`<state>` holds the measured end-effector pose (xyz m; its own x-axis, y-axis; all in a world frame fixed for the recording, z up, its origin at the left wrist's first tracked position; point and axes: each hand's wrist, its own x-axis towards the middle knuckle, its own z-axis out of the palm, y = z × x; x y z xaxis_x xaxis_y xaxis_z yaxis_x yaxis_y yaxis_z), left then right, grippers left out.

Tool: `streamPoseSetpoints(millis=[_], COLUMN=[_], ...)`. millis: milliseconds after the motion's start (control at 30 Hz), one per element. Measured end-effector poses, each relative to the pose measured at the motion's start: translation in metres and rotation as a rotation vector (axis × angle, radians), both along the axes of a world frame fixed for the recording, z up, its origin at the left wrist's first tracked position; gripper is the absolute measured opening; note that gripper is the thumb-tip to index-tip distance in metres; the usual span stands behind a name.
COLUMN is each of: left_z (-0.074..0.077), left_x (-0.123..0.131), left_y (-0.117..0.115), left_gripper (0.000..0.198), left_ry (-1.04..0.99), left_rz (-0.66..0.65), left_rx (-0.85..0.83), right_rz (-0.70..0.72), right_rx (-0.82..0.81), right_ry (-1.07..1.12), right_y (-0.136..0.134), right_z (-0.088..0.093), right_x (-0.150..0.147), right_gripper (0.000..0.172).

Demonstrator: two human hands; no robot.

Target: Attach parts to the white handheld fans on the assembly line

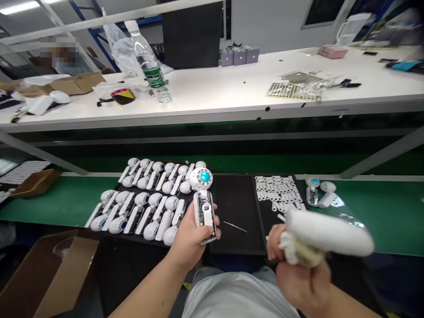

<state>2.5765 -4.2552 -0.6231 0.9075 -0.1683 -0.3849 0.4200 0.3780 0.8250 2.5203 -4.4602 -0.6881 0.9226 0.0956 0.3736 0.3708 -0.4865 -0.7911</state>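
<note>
My left hand (190, 238) is closed around the lower body of a white handheld fan (201, 205). Its round head with a blue centre points up, and the open handle shows the parts inside; my thumb lies on the lower part. On the right, close to the camera, my right hand (298, 278) is closed on a long white object with a rounded end (331, 234), smeared by motion, so its kind is unclear. Tweezers (235, 227) lie between the hands on a black tray (236, 198).
Rows of similar white fans (142, 198) fill a tray on the left. Small white tubular parts (280, 192) lie on the right tray. Beyond them are loose fan pieces (327, 198). A shelf (212, 92) with a water bottle (154, 75) runs above; a cardboard box (62, 274) stands lower left.
</note>
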Motion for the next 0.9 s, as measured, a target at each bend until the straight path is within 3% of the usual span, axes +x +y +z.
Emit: streamPoseSetpoints(millis=[100, 167, 300, 367, 500, 600, 667, 767, 833, 900], left_z=[0.010, 0.015, 0.020, 0.023, 0.025, 0.023, 0.022, 0.019, 0.016, 0.012], left_x=[-0.004, -0.008, -0.016, -0.019, -0.021, -0.021, -0.020, -0.014, -0.008, -0.003], left_y=[-0.018, -0.024, -0.025, -0.025, -0.026, -0.025, -0.025, -0.027, -0.027, -0.024], left_gripper=[0.051, 0.050, 0.050, 0.048, 0.047, 0.047, 0.049, 0.041, 0.035, 0.037], left_ry=[-0.025, -0.026, -0.014, -0.012, -0.036, -0.013, 0.009, 0.058, 0.081, 0.083], left_rz=[-0.038, -0.045, -0.093, -0.097, -0.105, -0.132, -0.089, 0.048, 0.095, 0.082], left_rx=[0.033, 0.053, 0.002, -0.010, -0.032, -0.086, -0.151, -0.205, -0.182, -0.140], right_rz=[0.044, 0.072, 0.013, -0.011, 0.087, -0.006, -0.014, 0.156, 0.202, 0.142], right_rx=[-0.203, -0.250, -0.043, -0.029, -0.174, -0.112, -0.154, -0.307, -0.286, -0.224], right_ry=[-0.020, 0.035, -0.057, -0.136, -0.080, -0.170, -0.169, -0.068, -0.136, -0.224], right_y=[0.017, 0.019, 0.006, 0.003, 0.004, 0.003, 0.002, 0.000, -0.006, -0.017], right_z=[0.019, 0.027, 0.037, 0.036, 0.033, 0.033, 0.035, 0.036, 0.029, 0.010], right_x=[0.001, 0.003, -0.005, -0.011, -0.015, -0.018, -0.020, -0.023, -0.024, -0.024], right_gripper=[0.029, 0.024, 0.023, 0.026, 0.022, 0.019, 0.019, 0.018, 0.018, 0.019])
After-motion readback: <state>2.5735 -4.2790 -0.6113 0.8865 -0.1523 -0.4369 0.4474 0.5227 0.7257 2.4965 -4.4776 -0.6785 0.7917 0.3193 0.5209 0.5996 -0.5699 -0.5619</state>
